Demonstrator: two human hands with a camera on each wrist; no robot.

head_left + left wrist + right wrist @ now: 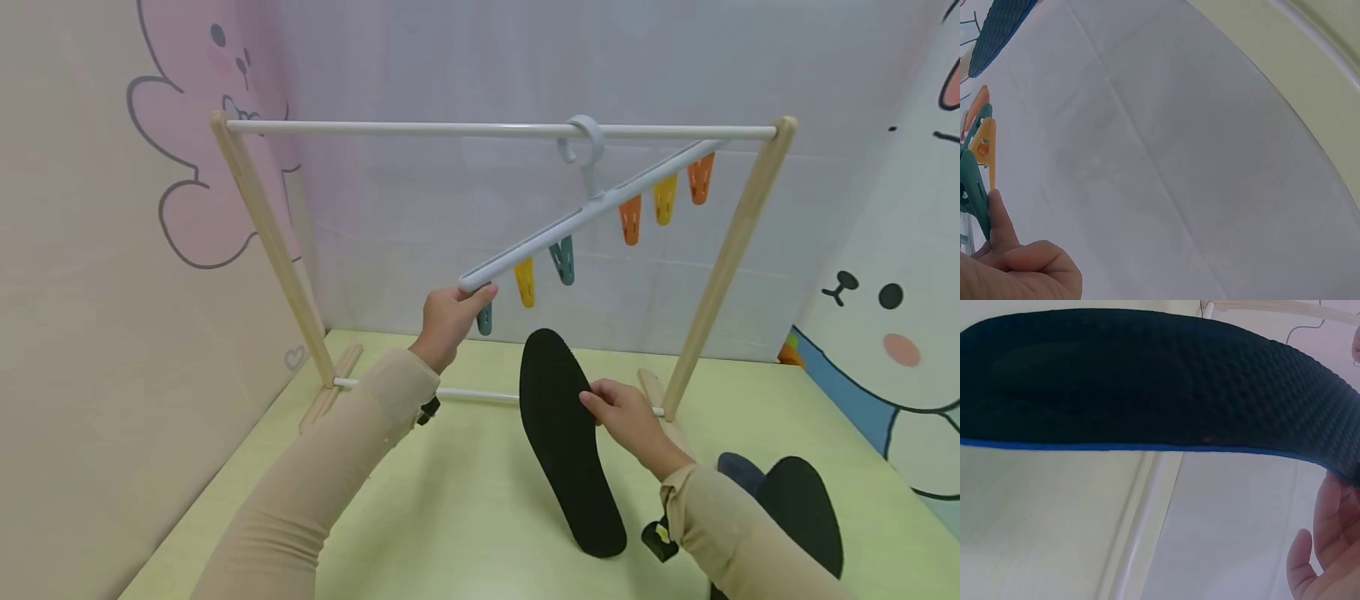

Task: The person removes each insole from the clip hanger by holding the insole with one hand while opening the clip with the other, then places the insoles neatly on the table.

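A white clip hanger (540, 240) hooks over the rack's top rod and slants toward the near left. My left hand (442, 323) pinches its near end, where fingers touch a teal clip (974, 187); the exact contact is partly hidden. Yellow clips (525, 283), another teal clip (562, 260) and orange clips (630, 221) hang along the bar. My right hand (626, 421) pinches the side edge of a black shoe insole (566, 442), held nearly upright below the hanger. In the right wrist view the insole (1147, 381) shows a textured face and a blue edge.
The wooden rack has a left post (273, 250), a right post (727, 267), a white top rod (375, 128) and a low rod (480, 395). Another dark insole (806, 508) and a bluish piece (738, 471) lie at the right, partly behind my sleeve. Printed curtains stand around the table (420, 517).
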